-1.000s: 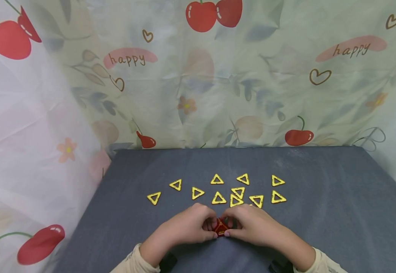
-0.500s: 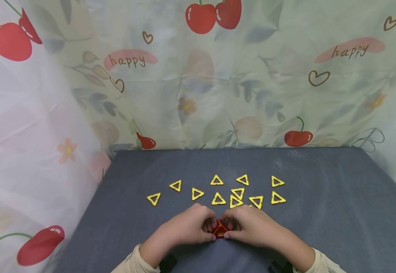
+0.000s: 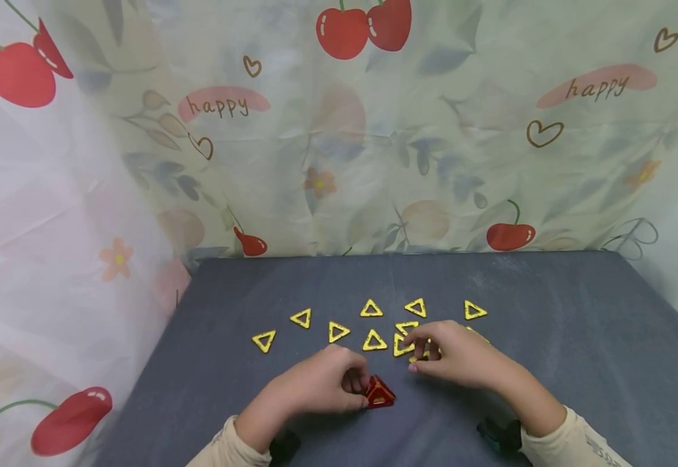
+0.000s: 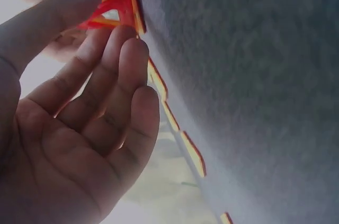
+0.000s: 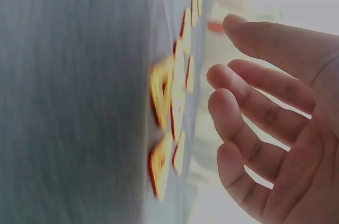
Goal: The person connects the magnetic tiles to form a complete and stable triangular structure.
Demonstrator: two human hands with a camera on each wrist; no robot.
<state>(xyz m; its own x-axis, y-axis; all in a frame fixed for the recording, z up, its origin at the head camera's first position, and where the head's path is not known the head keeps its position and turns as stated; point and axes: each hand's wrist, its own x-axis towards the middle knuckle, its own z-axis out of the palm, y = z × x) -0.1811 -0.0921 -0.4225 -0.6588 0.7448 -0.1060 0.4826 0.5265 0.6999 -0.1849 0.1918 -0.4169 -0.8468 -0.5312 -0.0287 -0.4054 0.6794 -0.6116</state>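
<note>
A small red pyramid with orange edges stands on the dark table close to the person. My left hand pinches its left side between thumb and fingertips; in the left wrist view the pyramid shows at the fingertips. To its right, my right hand hovers over a cluster of flat yellow triangle frames, hiding some of them. Nothing is held in that right hand in the right wrist view; its fingers are loosely bent, thumb apart, beside a yellow triangle frame.
Several more yellow triangle frames lie scattered beyond the hands, among them one triangle in the middle and another triangle at the far left. A cherry-printed cloth hangs behind the table, and a side curtain borders it.
My right hand has let go of the red pyramid and moved right and forward over the yellow triangles. My left hand stays at the pyramid.
</note>
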